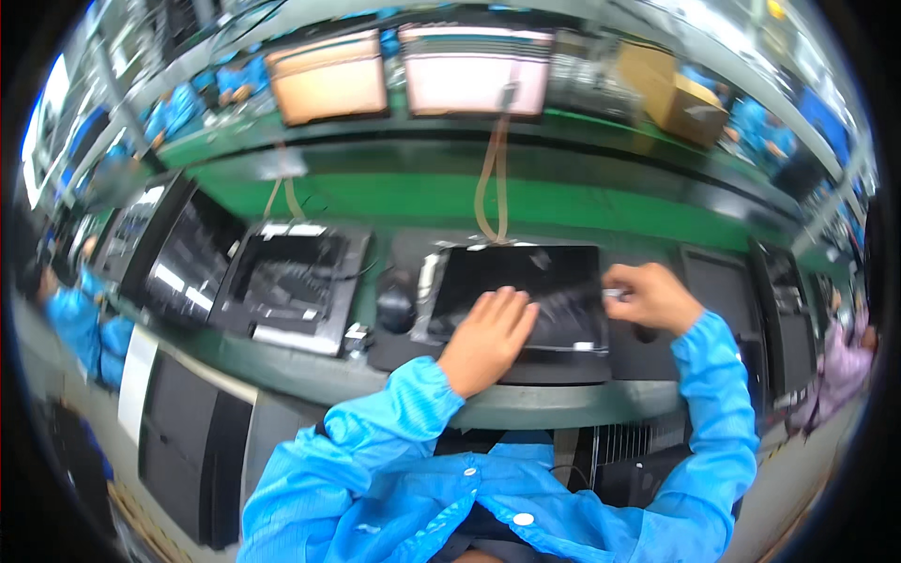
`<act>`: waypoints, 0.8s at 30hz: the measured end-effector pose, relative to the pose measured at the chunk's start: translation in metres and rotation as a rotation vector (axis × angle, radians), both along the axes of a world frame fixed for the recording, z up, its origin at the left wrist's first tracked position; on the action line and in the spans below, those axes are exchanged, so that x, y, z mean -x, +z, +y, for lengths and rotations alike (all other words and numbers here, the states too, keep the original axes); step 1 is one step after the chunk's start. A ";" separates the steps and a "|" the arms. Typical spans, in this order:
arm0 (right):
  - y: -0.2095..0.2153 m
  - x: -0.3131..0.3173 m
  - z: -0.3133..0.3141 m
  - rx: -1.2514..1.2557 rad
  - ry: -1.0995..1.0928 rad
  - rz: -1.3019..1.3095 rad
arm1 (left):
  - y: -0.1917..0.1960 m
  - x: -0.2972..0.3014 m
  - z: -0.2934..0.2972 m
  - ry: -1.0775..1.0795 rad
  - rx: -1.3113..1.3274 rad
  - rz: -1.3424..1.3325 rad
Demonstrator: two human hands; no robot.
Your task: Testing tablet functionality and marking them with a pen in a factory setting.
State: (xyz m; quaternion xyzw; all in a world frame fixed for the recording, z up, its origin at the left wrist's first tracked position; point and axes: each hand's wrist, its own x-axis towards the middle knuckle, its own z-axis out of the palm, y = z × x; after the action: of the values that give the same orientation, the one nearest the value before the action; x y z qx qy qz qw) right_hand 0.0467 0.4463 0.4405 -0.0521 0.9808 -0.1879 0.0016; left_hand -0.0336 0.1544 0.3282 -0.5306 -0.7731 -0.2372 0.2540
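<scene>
Hands (487,343) at black panel (563,291), right one (654,296) apparently by side edge.

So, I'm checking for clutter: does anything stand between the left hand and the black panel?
Nothing visible does: the left hand lies on the panel. The right hand is at the panel's right edge, out of the way.

I see the left hand (492,338) lying flat on a glossy black panel (563,291), the right hand (655,297) bunched at the panel's right edge, its grip too blurred to read; two lit screens (328,80) glow beyond.
</scene>
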 end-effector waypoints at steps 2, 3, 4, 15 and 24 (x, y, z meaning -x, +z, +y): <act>0.030 -0.009 -0.015 0.069 -0.013 0.119 | 0.018 0.002 -0.013 -0.045 -0.104 0.019; 0.026 -0.015 0.000 0.220 0.030 0.222 | 0.023 -0.002 -0.022 -0.069 -0.156 -0.006; 0.017 -0.020 0.021 0.376 0.065 0.324 | 0.033 -0.006 -0.035 -0.098 -0.211 -0.019; -0.143 -0.056 0.105 -0.097 -0.492 0.421 | 0.054 -0.044 -0.490 0.606 -1.535 -0.904; -0.157 -0.076 0.096 -0.044 -0.423 0.578 | -0.110 -0.052 -0.774 1.196 -0.941 -0.957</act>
State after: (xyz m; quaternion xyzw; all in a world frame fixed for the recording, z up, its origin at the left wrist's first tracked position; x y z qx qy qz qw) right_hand 0.1227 0.5427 0.2837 0.1011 0.9335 -0.1405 -0.3139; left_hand 0.0180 -0.6194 0.2183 0.2748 -0.7663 -0.5532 0.1768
